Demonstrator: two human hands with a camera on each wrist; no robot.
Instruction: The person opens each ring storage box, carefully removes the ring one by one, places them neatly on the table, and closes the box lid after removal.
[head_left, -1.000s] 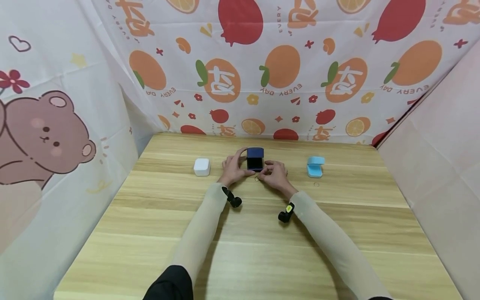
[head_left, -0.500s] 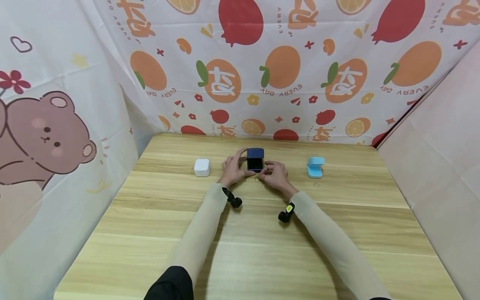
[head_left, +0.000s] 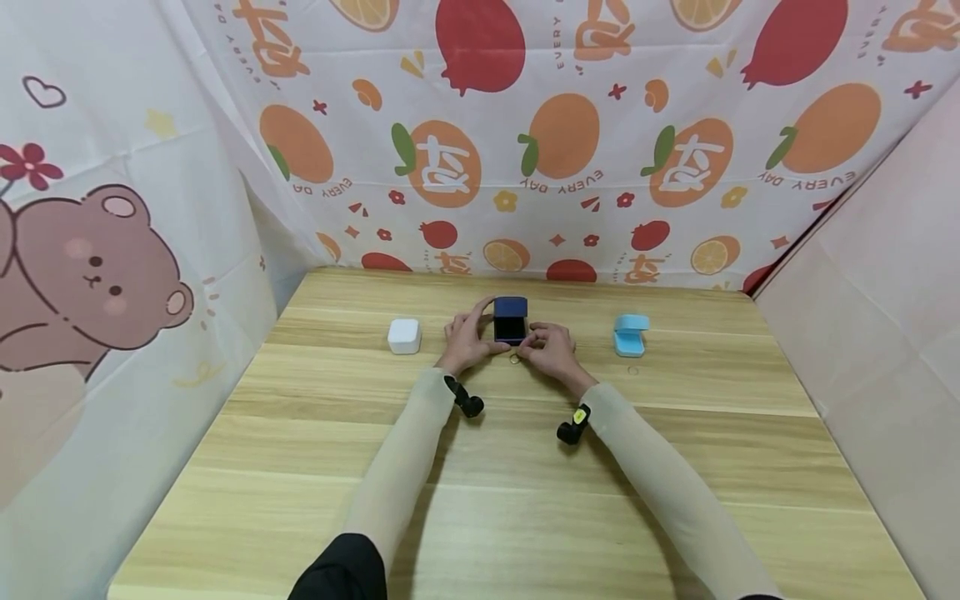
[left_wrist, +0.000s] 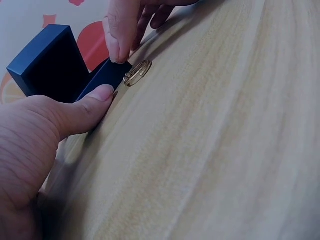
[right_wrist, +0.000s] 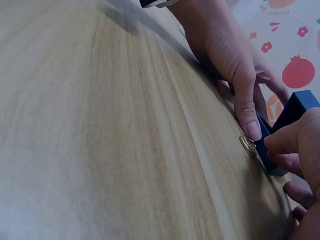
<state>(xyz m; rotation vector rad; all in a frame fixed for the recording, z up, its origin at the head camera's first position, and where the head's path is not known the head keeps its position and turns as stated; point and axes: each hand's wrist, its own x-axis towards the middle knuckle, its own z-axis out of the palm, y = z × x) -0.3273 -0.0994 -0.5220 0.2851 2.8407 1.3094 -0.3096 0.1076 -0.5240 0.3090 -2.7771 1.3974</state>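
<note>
A dark blue ring box (head_left: pixel 511 307) stands on the table with its lid raised and its black inside facing me. My left hand (head_left: pixel 465 342) grips it from the left, the thumb along the front lower edge. From the right, my right hand (head_left: pixel 553 352) holds the front corner between curled thumb and index finger. Just before the box, a gold ring (left_wrist: pixel 131 78) rests on the wood close to both hands' fingertips. The right wrist view also has this ring (right_wrist: pixel 245 145) beside the left thumb.
To the left is a closed white box (head_left: pixel 404 336). A light blue ring box (head_left: pixel 628 344) with its lid up stands at the right, a thin ring (head_left: pixel 633 366) lying before it. Behind the wooden table (head_left: pixel 510 500) hangs a fruit-print cloth (head_left: pixel 465 100).
</note>
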